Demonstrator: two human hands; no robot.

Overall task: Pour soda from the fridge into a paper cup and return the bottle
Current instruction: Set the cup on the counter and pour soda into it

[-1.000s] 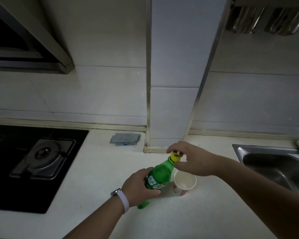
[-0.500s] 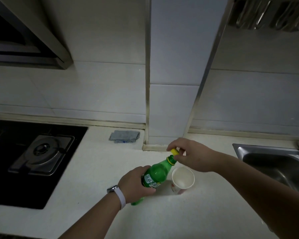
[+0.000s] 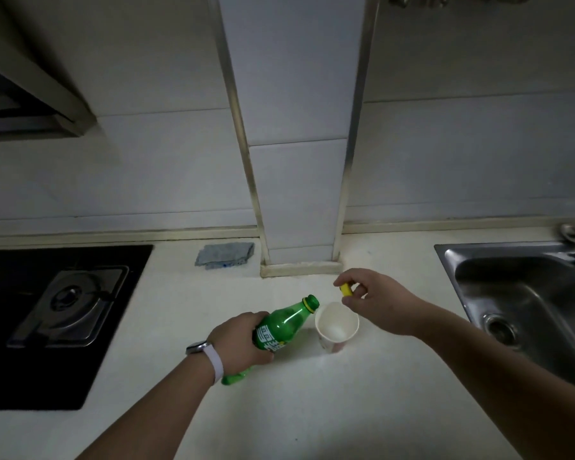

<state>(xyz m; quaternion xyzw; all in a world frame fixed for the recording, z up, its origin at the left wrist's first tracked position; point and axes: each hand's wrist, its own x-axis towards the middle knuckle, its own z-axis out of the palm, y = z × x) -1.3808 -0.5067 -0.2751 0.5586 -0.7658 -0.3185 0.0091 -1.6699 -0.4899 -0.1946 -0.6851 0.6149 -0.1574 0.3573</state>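
Gripping one green soda bottle around its labelled middle, the left hand tilts it with the uncapped mouth leaning toward the single paper cup — that cup stands upright between the two hands, just below the right hand, whose fingertips pinch one yellow cap. White characters run across the bottle's label, too small and dim to read. Left of the left hand lies one gas burner; beyond it, one folded grey cloth — and one steel sink sits right of the right hand.
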